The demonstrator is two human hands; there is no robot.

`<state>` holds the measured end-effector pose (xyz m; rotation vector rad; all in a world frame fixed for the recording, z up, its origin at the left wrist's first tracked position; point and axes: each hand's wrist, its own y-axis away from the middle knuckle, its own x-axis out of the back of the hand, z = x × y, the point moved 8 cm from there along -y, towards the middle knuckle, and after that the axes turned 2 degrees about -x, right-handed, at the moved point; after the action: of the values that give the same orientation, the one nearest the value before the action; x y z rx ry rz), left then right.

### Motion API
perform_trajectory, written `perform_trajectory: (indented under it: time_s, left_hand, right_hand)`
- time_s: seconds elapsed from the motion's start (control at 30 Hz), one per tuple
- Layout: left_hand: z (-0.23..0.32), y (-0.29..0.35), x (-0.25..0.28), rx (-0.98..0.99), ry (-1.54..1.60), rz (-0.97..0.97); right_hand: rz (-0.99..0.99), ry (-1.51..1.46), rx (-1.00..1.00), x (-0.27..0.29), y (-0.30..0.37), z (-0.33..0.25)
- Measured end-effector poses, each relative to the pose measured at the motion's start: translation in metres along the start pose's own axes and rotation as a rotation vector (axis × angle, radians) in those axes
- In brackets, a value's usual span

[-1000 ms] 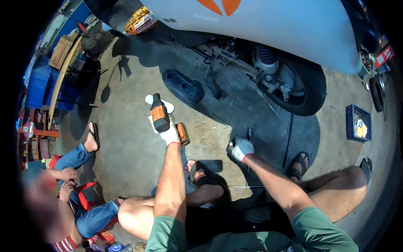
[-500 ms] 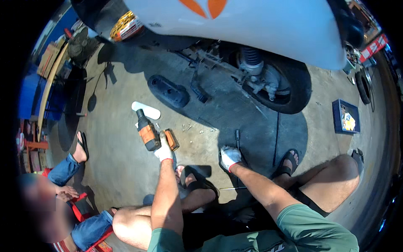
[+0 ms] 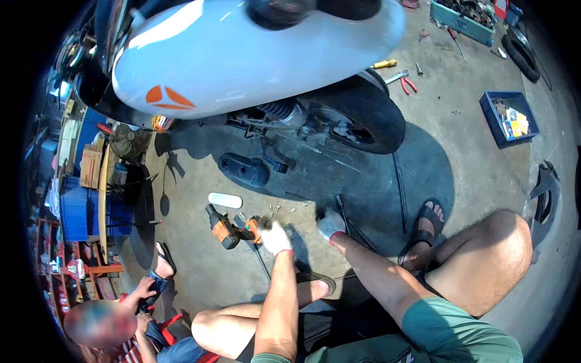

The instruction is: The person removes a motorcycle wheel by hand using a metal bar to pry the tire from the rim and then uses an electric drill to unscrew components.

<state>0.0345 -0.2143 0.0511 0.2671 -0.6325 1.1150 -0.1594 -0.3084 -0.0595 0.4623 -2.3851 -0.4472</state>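
Observation:
An orange and black cordless impact driver lies on the concrete floor, its battery base beside my left hand. That hand wears a white glove with a red cuff; it is off the handle, but its fingers are too blurred to read. My right hand, gloved alike, is closed low over the floor; whatever is in it is hidden. Just right of it is a dark long-shafted tool. Small screws and a white oblong piece lie beyond my hands.
Ahead stands a white scooter with its rear wheel exposed. A black oval cover lies below it. At right are a blue bin, pliers and a loose tyre. Another person sits at left.
My left hand has come off the driver's handle and shifted right; the driver now rests turned on the floor. My right hand stays near the long-shafted tool. The view has shifted, showing more of the scooter.

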Motion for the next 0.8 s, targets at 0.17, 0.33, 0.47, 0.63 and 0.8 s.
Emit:
perform_trajectory:
  time_s: [0.17,0.33,0.47,0.63,0.8]
  left_hand:
    - [0.158,0.023,-0.082,-0.305,0.054,-0.249]
    - [0.197,0.004,-0.139,-0.364,0.078,-0.195]
    - [0.244,0.033,-0.158,-0.371,-0.004,-0.172]
    - [0.247,0.022,-0.140,-0.505,-0.043,-0.141]
    - [0.221,0.010,-0.144,-0.467,-0.089,-0.178]
  right_hand:
    - [0.013,-0.259,-0.063,0.008,-0.012,-0.009]
    - [0.077,-0.550,-0.090,0.022,-0.021,-0.017]
    - [0.106,-0.532,-0.141,0.042,-0.049,0.017]
    - [0.017,-0.538,-0.215,0.039,-0.040,0.006]
    - [0.072,-0.529,-0.172,0.046,-0.057,0.007]
